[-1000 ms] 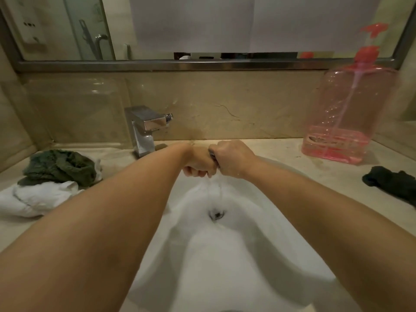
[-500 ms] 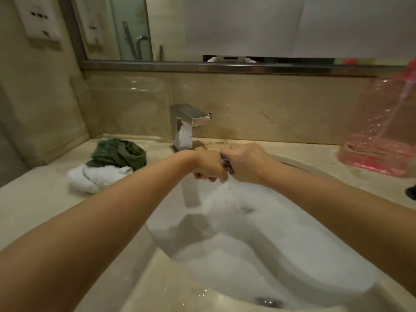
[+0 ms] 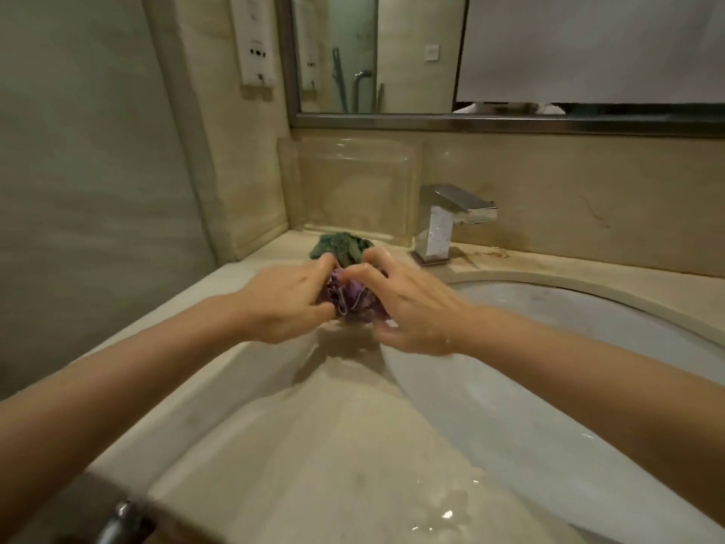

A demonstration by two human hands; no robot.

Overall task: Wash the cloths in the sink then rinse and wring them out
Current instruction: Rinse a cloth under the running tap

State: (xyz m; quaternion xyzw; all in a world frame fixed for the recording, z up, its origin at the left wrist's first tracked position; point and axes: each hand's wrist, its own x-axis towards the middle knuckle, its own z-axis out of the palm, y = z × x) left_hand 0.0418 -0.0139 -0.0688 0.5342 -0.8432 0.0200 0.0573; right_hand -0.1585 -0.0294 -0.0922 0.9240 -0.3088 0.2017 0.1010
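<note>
Hands (image 3: 355, 296) shifted off sink (image 3: 588, 292) onto counter edge (image 3: 219, 284), both pinching purple cloth (image 3: 353, 302), green cloth (image 3: 339, 248) just behind

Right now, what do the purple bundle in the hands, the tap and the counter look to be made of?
Purple cloth: soft woven or knit fabric, wet and bunched, with pale threads showing. Tap: polished, chrome-looking metal; it mirrors the room. Counter: beige stone or stone-look slab, glossy where wet; faint veining suggests marble, but I can't confirm it.

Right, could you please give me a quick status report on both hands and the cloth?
Left hand and right hand both pinching the crumpled purple cloth, over the beige counter left of the white sink. Green cloth lies just behind; nothing blocking.
</note>
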